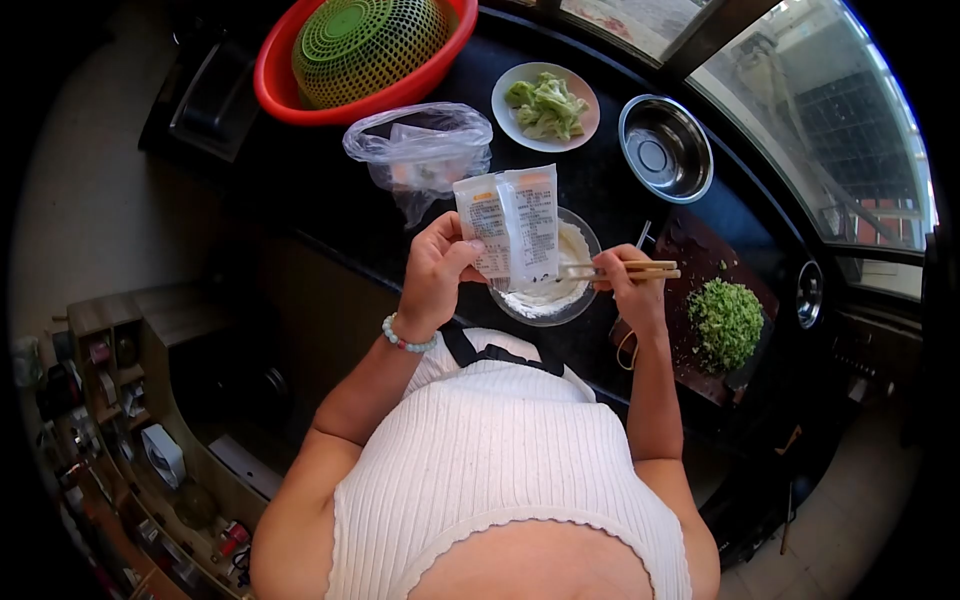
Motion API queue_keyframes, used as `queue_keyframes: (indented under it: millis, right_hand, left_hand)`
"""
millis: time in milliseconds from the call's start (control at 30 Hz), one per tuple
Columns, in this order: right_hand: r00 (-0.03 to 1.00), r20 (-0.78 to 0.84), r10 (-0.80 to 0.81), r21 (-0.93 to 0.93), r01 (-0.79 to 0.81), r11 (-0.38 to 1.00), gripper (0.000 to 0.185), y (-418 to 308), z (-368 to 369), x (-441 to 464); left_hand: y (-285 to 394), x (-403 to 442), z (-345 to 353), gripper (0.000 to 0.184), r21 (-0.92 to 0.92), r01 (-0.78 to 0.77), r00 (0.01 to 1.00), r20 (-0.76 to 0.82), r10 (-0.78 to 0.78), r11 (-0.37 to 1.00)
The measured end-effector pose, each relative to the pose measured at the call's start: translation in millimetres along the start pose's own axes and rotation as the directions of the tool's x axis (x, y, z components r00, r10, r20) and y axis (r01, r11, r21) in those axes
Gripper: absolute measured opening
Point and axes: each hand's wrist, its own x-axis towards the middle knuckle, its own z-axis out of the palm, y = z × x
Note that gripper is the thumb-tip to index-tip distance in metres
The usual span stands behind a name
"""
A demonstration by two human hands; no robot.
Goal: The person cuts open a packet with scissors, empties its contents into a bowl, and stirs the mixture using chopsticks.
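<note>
My left hand (436,270) is closed on the left edge of a printed packet (508,225), which is held up over a glass bowl (597,240). White flour (545,298) lies in the bowl, partly hidden behind the packet. In my right hand (630,285) is a pair of wooden chopsticks (655,270), their tips reaching into the bowl. Right of that hand, a heap of chopped green vegetable (725,325) rests on a dark cutting board (690,245).
Behind the bowl stand a crumpled clear plastic bag (425,150), a white plate (508,120) of pale green leaves and a steel basin (665,148). A red tub (275,80) holds an upturned green strainer (370,45). A small metal dish (809,293) sits far right, by the window.
</note>
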Motion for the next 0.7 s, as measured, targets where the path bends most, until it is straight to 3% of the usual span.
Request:
queue_keyframes:
  millis: [67,133,167,267,300,333,400,433,500,533,600,667,700]
  right_hand:
    - [0.966,-0.022,-0.259,-0.082,0.257,0.963,0.014,-0.9,12.2,1.2]
    - [0.847,0.212,-0.487,-0.107,0.516,0.85,0.015,-2.0,20.6,-2.1]
    - [0.897,0.302,-0.322,-0.038,0.349,0.937,0.013,1.0,19.0,-7.9]
    - [0.988,0.122,0.091,0.063,-0.099,0.993,0.011,0.2,-4.1,-5.3]
    - [0.999,-0.024,0.048,0.038,-0.047,0.998,0.012,-1.2,-5.0,-0.2]
    - [0.992,0.017,-0.126,-0.05,0.127,0.991,0.014,-0.9,-2.5,-0.5]
    - [0.882,0.141,-0.449,-0.198,0.47,0.86,0.019,-1.6,9.8,-0.6]
    - [0.825,0.235,-0.514,-0.175,0.556,0.813,0.02,-3.0,14.4,-2.7]
    - [0.967,0.186,-0.174,-0.007,0.178,0.984,0.018,2.4,3.6,-7.1]
    - [0.983,0.186,0.011,0.08,-0.027,0.996,0.018,4.6,-2.8,-7.8]
    - [0.996,-0.079,-0.039,0.012,0.04,0.999,0.017,1.9,-3.7,1.8]
    - [0.926,0.051,-0.373,-0.125,0.377,0.918,0.019,2.7,10.0,2.1]
    - [0.888,0.193,-0.417,-0.154,0.447,0.881,0.018,-2.6,12.0,-1.9]
  left_hand:
    - [-0.8,-0.2,1.8,0.008,-0.013,0.013,1.0,-0.011,-0.013,1.0]
    - [0.7,0.3,1.5,0.008,-0.006,0.011,1.0,-0.011,-0.011,1.0]
    - [1.3,-0.2,1.0,0.008,0.007,0.005,1.0,-0.006,-0.005,1.0]
    - [0.6,-0.2,1.0,0.008,0.004,-0.004,1.0,-0.007,0.004,1.0]
    - [0.4,0.0,1.4,0.009,-0.002,-0.004,1.0,-0.008,0.004,1.0]
    - [-0.4,0.0,1.6,0.009,0.002,0.002,1.0,-0.008,-0.002,1.0]
    - [-2.0,-0.6,1.4,0.009,0.009,0.008,1.0,-0.009,-0.008,1.0]
    - [-1.8,-0.4,1.5,0.009,0.012,0.006,1.0,-0.007,-0.006,1.0]
    - [-0.9,0.4,3.0,0.009,0.017,0.0,1.0,-0.002,0.0,1.0]
    - [-0.3,0.5,3.4,0.009,0.014,-0.002,1.0,-0.001,0.002,1.0]
    - [1.3,-0.1,3.5,0.009,0.008,-0.006,1.0,-0.001,0.006,1.0]
    - [-0.3,-1.0,3.3,0.009,0.011,0.004,1.0,-0.007,-0.004,1.0]
    - [0.0,-0.5,3.1,0.009,0.014,0.008,1.0,-0.009,-0.008,1.0]
